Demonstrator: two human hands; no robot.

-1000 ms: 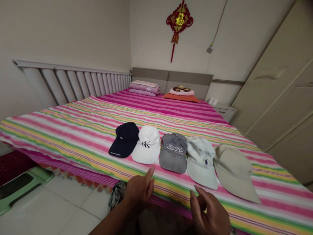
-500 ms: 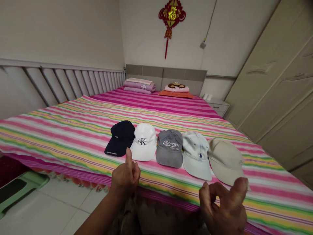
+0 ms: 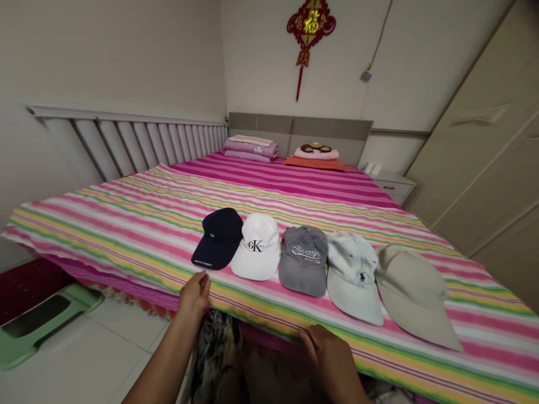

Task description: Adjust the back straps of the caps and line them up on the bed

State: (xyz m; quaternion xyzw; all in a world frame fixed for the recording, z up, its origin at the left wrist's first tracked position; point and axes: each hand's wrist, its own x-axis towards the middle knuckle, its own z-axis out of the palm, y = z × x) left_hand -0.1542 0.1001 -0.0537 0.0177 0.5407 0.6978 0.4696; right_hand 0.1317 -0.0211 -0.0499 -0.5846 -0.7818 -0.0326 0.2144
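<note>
Left hand [image 3: 194,294] and right hand [image 3: 326,350] lie empty and loosely open on the edge of the striped bedspread [image 3: 126,224], grasping nothing. From here I count five caps in a row just beyond them, none held: navy cap [image 3: 219,238], white cap [image 3: 256,247] reading CK, grey cap [image 3: 303,261] stitched "Always", pale cap [image 3: 352,278] with a small navy pony logo, and beige cap [image 3: 415,297] at the far right. The navy one's small print is too tiny for me to read.
</note>
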